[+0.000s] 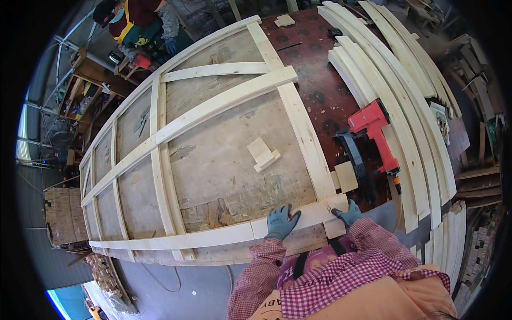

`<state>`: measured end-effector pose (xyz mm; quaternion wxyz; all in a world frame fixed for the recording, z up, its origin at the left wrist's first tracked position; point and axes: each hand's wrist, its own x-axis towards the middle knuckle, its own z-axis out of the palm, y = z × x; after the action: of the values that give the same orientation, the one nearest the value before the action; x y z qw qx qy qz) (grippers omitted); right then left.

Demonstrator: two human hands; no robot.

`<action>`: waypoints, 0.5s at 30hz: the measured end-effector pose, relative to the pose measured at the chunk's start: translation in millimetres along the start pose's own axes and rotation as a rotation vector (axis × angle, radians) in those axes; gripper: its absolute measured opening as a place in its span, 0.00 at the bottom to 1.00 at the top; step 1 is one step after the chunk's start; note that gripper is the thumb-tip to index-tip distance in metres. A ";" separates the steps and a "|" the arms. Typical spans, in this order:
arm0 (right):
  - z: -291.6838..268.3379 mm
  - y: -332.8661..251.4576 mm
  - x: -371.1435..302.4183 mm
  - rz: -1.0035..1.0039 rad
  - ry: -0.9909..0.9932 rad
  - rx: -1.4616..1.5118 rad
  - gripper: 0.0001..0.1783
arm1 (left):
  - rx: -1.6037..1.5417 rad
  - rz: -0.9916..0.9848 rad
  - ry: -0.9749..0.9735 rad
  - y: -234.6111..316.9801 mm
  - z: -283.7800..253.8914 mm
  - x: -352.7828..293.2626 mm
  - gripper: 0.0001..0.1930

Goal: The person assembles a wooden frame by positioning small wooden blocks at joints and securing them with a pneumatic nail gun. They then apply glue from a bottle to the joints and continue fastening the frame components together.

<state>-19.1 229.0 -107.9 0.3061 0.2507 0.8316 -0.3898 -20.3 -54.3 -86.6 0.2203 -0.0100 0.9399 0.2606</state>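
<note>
A large wooden frame [154, 140] of pale planks lies on the worktable before me. My left hand [281, 222], in a blue-grey glove, grips the near plank [224, 236] from above, its fingers over the far edge and its thumb apart. At that plank's right end, my right hand [349, 214], gloved alike, holds the corner where a crosswise plank [305, 141] meets it. Close by this corner lie small wood blocks [346, 176]. A red and black nail gun [372, 128] rests to the right, beyond my right hand, touched by neither hand.
Curved pale slats [397, 112] are stacked along the table's right side. More small blocks [261, 153] sit inside the frame. Beyond the far left edge stands another person [141, 26] near a wooden shelf [88, 88]. Wood pieces are piled [64, 216] at the left.
</note>
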 end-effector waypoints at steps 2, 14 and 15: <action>-9.3 -11.2 -1.5 -0.002 -0.025 -0.107 0.51 | 0.074 -0.073 0.094 -0.4 5.9 6.2 0.21; -36.0 -22.9 -5.3 -0.009 -0.176 -0.235 0.54 | 0.281 -0.093 -0.026 -20.9 32.2 16.0 0.23; -36.9 -26.5 -9.8 -0.006 -0.168 -0.248 0.54 | 0.285 -0.100 -0.028 -22.5 31.1 15.3 0.23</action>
<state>-41.4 241.7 -69.0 0.4022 0.1750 0.8454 -0.3048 -18.4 -56.9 -127.8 0.2453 -0.0220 0.9626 0.1134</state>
